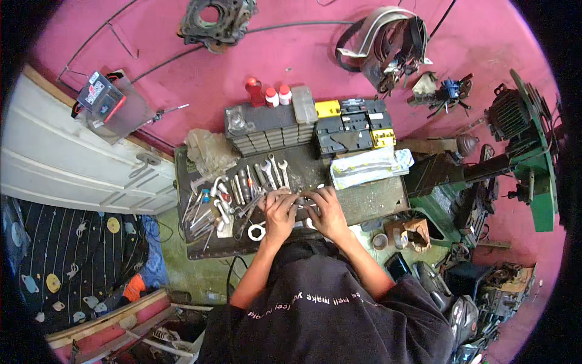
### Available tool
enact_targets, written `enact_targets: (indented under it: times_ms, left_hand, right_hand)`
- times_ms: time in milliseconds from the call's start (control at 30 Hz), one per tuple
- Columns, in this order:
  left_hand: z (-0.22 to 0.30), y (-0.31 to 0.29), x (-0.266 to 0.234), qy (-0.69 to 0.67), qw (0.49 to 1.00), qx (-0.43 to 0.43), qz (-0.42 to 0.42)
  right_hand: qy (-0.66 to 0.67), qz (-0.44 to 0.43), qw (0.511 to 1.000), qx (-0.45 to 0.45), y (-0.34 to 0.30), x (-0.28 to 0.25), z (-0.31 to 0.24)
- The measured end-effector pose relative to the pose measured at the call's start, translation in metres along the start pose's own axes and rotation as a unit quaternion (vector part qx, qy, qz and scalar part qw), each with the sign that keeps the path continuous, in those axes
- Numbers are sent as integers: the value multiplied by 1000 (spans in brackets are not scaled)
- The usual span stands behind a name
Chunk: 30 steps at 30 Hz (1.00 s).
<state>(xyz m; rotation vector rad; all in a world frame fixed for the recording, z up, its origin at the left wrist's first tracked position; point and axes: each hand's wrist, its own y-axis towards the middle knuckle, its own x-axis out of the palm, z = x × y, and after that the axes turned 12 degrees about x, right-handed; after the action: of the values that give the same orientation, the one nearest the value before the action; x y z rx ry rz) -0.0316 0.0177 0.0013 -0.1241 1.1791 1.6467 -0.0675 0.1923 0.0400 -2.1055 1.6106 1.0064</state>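
Observation:
Both hands meet over the front middle of a dark workbench (pixel 376 205). My left hand (pixel 279 217) has its fingers curled inward, and my right hand (pixel 327 213) faces it with bent fingers. Between the fingertips is something small and dark that I cannot make out, mostly covered by the fingers. Just beyond my left hand lie combination wrenches (pixel 283 174), side by side with other long tools. A pale ring-shaped piece (pixel 256 232) rests by my left wrist. Further left spreads a heap of metal hand tools (pixel 203 215).
Behind the tools stands a small-drawer cabinet (pixel 267 141) with a red bottle (pixel 254 93) on top. Right of it are black-and-yellow cases (pixel 344 136) and a plastic-wrapped package (pixel 364 170). A green machine (pixel 542 182) stands far right; a white door (pixel 73 161) is left.

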Motion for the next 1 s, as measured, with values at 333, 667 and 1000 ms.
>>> enact_targets:
  times_ms: [333,667,1000]
  left_hand:
    - [7,24,-46,-101,991,-74,40]
    - [-30,1,-50,-164,978,-131,16]
    - [-26,21,-46,-226,961,-147,-66]
  right_hand:
    - [55,-7,997,61,5,15,-21]
    - [115,-19,988,98,14,20,-41]
    - [192,26,956,221,17,9,-39]
